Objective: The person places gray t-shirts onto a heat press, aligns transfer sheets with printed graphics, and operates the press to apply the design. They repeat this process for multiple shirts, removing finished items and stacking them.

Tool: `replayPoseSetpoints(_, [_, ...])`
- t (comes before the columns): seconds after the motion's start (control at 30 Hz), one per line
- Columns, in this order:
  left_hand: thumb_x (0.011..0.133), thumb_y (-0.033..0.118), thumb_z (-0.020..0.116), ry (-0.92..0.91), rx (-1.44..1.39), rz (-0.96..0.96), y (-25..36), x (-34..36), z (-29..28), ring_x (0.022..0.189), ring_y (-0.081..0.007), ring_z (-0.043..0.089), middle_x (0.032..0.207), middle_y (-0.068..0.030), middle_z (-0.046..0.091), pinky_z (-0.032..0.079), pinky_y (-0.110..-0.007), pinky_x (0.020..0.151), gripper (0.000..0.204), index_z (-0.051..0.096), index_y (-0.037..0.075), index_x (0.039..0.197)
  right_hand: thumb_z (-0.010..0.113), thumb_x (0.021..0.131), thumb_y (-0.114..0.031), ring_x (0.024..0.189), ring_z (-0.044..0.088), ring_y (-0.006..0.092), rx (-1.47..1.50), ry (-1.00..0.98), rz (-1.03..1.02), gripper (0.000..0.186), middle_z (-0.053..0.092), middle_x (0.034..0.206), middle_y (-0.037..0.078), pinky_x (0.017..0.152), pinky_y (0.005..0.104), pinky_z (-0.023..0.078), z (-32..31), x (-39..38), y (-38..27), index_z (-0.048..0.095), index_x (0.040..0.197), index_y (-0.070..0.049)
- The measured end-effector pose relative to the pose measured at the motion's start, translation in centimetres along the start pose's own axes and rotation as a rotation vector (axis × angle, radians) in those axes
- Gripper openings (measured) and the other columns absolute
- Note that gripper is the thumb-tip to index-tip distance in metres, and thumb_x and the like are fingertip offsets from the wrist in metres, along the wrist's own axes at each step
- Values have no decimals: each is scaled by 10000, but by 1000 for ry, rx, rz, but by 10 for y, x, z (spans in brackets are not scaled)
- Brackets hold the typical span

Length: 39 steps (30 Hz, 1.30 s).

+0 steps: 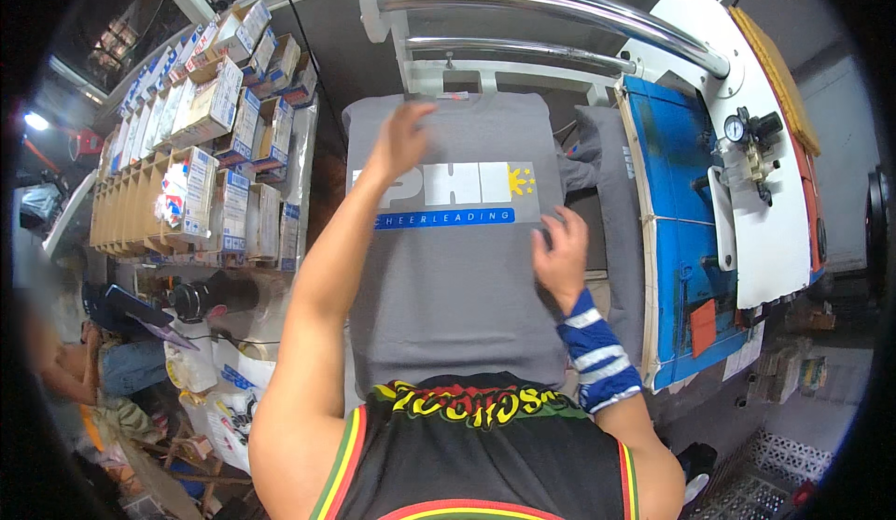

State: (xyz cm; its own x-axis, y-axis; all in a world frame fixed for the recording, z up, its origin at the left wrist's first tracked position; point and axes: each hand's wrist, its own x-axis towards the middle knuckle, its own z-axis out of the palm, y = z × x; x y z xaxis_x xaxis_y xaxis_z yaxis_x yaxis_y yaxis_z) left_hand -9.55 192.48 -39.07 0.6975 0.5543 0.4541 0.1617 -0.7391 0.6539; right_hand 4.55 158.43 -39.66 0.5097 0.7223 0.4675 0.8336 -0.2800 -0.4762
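Observation:
A grey T-shirt (pixel 448 296) lies spread flat on the press platen in front of me, collar at the far end. Across its chest is a transfer print (pixel 453 184) with large white letters, a yellow sun with stars and a blue strip below. My left hand (pixel 403 137), blurred by motion, is over the shirt's upper left part, fingers apart and holding nothing. By the right edge of the print is my right hand (pixel 562 251), its fingers spread and slightly bent, also without anything in them. Whether either hand touches the cloth, I cannot tell.
A heat press with chrome bars (pixel 560 11) and a blue padded part (pixel 681 231) stands at the back and right, with a pressure gauge (pixel 735 128). Another grey garment (pixel 611 212) lies beside the shirt. Stacked cartons (pixel 201 184) fill the left; a person (pixel 75 371) sits below them.

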Motion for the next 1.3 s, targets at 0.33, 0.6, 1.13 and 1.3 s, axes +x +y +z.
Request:
replayPoseSetpoints(0.33, [898, 120, 700, 11, -36, -951, 111, -344, -108, 1056, -270, 684, 1179, -188, 691, 533, -357, 904, 317, 690, -23, 1182, 714, 896, -244, 733, 691, 298, 164, -449, 822, 289, 719, 831, 168, 684, 387, 536, -91, -160, 4, 706, 997, 26])
replayPoseSetpoints(0.6, [854, 108, 720, -208, 78, -895, 125, -352, -123, 813, -279, 736, 913, -187, 752, 552, -378, 753, 255, 732, -19, 1076, 733, 864, -239, 772, 713, 321, 38, -317, 586, 269, 732, 840, 172, 726, 391, 549, -89, -177, -4, 734, 971, 7])
replayPoseSetpoints(1.13, [990, 340, 644, -3, -1142, -1270, 92, -458, -119, 1073, -202, 669, 1190, -76, 707, 509, -365, 961, 393, 638, 42, 1246, 615, 995, -274, 1168, 618, 257, 1463, -353, 1241, 394, 667, 1242, 128, 1058, 406, 460, -78, -252, 66, 610, 1261, 17])
replayPoseSetpoints(1.3, [959, 208, 690, 30, -1070, -1179, 86, -478, -139, 1000, -186, 696, 1115, -84, 730, 533, -349, 922, 284, 663, 25, 1174, 708, 900, -180, 1064, 661, 269, 1476, -302, 1118, 321, 703, 1136, 150, 1010, 424, 490, -94, -257, 74, 663, 1123, 46])
